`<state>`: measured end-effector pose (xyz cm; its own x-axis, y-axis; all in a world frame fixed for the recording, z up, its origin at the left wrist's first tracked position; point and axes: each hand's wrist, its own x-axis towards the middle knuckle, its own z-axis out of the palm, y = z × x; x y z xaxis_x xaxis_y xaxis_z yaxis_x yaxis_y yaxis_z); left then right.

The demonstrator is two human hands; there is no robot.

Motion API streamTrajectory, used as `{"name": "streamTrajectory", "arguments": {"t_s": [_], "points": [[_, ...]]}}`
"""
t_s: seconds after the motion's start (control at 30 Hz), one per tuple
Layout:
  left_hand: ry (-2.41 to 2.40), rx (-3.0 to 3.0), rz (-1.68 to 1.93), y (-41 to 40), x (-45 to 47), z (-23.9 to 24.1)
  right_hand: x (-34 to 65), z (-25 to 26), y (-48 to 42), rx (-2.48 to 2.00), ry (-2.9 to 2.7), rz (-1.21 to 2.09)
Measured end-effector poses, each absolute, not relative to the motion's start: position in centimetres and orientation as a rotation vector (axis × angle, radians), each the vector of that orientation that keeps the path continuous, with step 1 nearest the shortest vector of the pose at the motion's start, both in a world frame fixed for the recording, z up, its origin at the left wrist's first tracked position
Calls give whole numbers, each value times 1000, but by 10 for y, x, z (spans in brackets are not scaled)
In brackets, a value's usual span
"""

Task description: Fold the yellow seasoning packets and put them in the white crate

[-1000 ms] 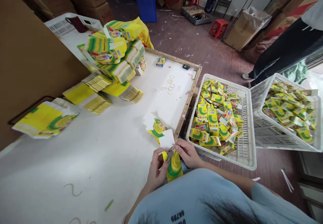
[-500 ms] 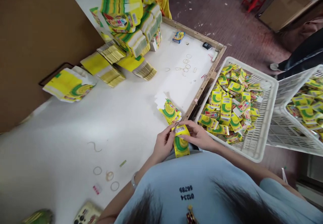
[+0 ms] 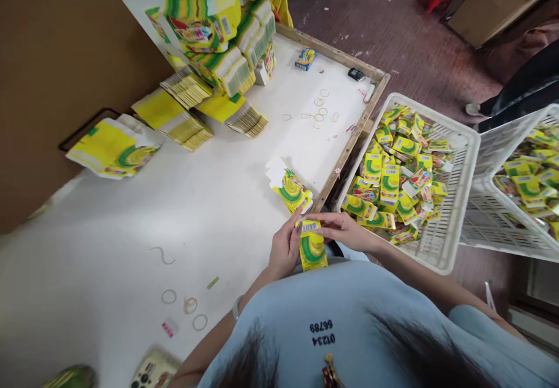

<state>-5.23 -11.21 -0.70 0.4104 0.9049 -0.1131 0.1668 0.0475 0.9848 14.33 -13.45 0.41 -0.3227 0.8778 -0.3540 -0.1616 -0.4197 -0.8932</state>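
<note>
- Closest thing: a yellow-and-green folding carton point(image 3: 312, 251), between both hands right at the shirt, at the table's near edge. Long axis runs roughly 12 to 6, leaning a hair toward 11:30; barcode end points away from the wearer, printed face up.
- Left hand point(image 3: 283, 248), at 9 o'clock of it: thumb and fingers pinched on the left edge by the barcode.
- Right hand point(image 3: 345, 230), around 2 o'clock: thumb and fingertips narrow, gripping the barcode end's corner.
- Step, as I read it: working that barcode end with the fingertips. I'd say the next move calls for a firm left pinch and light, flat right-hand pressure so the card doesn't crease.
- Just past the fingers, 11 o'clock: fanned flat cartons point(image 3: 292, 190), white flaps toward 10.
- Off at 2: white plastic crate point(image 3: 460, 201) heaped with small printed cartons point(image 3: 390, 183).
- Farther, 11: stacked carton bundles point(image 3: 201, 24).
</note>
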Motion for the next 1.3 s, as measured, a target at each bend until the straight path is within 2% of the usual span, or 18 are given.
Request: {"name": "streamTrajectory", "arguments": {"t_s": [0.1,0.17,0.27,0.33,0.43,0.5,0.7,0.87,1.07,1.2,1.3], "points": [[1000,1725,761,-81,-56,-12,145,-8,-136,-1300,-897,1610],[1083,1929,855,-39,-58,-18,170,-12,-137,-1416,-896,1334],[1316,2112,908,33,-56,-33,243,-6,-156,-1717,-1139,812],[1426,2114,824,71,-53,-41,296,2,-182,-2036,-1367,576],[1494,1972,601,99,-52,-46,351,9,-220,-2457,-1587,533],[1500,1864,490,104,-52,-45,364,6,-231,-2562,-1733,576],[1471,2104,509,103,-62,-35,324,-10,-182,-2312,-1841,422],[1241,2331,875,86,-74,-14,229,-16,-96,-1742,-1834,381],[1187,1930,926,44,-69,29,115,-11,-22,-1365,-1743,246],[1163,1763,1017,30,-65,52,98,-11,-9,-1339,-1771,233],[1129,1638,1061,23,-61,52,105,-12,-11,-1317,-1820,163]]}}
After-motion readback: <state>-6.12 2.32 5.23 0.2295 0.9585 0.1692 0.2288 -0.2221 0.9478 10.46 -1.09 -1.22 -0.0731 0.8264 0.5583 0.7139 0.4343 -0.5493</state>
